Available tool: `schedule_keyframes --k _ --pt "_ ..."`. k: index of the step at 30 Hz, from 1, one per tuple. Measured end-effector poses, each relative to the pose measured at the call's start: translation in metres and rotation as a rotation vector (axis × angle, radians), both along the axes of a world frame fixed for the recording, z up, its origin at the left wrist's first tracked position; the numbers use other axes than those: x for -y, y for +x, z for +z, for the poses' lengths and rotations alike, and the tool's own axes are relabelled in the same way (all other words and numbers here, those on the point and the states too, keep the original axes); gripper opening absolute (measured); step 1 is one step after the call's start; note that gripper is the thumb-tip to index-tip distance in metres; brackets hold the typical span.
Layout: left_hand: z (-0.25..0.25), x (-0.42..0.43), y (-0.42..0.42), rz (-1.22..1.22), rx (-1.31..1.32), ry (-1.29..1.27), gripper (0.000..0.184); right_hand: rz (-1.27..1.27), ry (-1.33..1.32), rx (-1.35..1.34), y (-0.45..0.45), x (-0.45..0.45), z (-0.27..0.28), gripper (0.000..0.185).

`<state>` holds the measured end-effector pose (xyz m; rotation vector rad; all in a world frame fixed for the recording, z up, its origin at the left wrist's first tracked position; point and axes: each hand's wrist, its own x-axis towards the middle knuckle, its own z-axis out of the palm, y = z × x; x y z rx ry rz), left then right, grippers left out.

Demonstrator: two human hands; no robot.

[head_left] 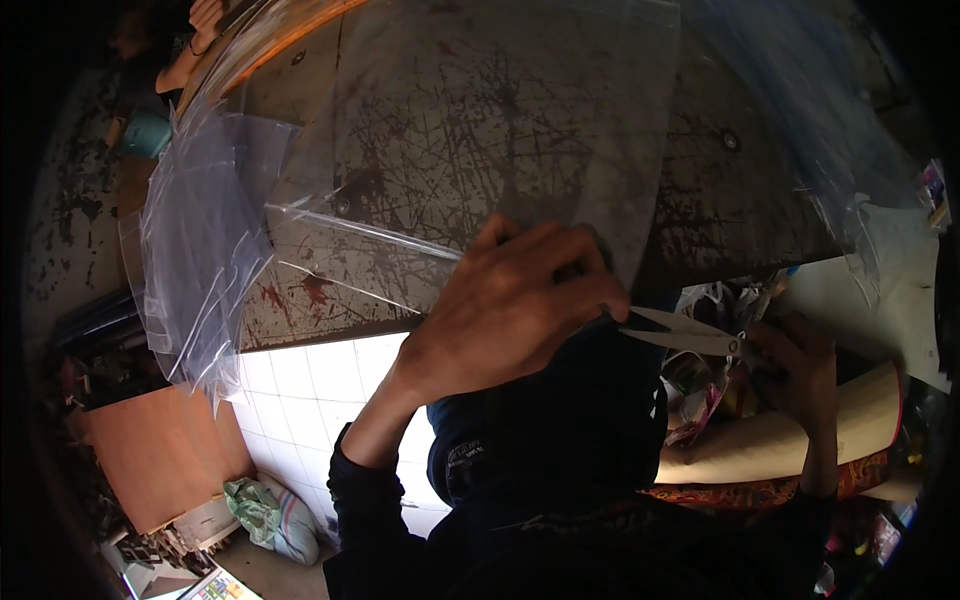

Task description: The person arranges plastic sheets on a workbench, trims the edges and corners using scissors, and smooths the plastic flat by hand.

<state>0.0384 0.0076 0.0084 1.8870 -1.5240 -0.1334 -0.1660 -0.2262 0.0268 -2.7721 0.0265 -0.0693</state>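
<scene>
Dark, scratched tabletop [735,195]; bright white tiles [320,372] below near edge; brown panel [165,450] at left, surroundings dim

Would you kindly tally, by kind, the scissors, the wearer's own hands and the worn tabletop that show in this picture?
Scissors: 1
Wearer's own hands (left hand, right hand): 2
Worn tabletop: 1
Total: 4
</scene>
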Motion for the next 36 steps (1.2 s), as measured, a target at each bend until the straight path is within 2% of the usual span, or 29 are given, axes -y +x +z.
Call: schedule_keyframes --k 15,20,24,29,36 --pt "0.004 0.0 0.003 0.003 -0.07 0.014 0.016 0.023 0.007 0.07 0.002 0.001 -0.01 0.053" --pt "0.002 0.0 0.003 -0.002 -0.065 -0.004 0.016 0.06 -0.12 0.081 0.004 0.004 -0.008 0.058" --pt "0.0 -0.001 0.003 -0.001 -0.066 -0.004 0.015 0.067 -0.145 0.055 0.003 0.005 -0.008 0.057" --pt "0.0 -0.001 0.001 0.012 -0.08 -0.01 0.015 0.11 -0.089 0.018 0.003 0.002 -0.012 0.047" --pt "0.0 0.0 0.001 0.024 -0.086 -0.024 0.014 0.133 -0.066 0.069 -0.001 0.002 -0.022 0.049"
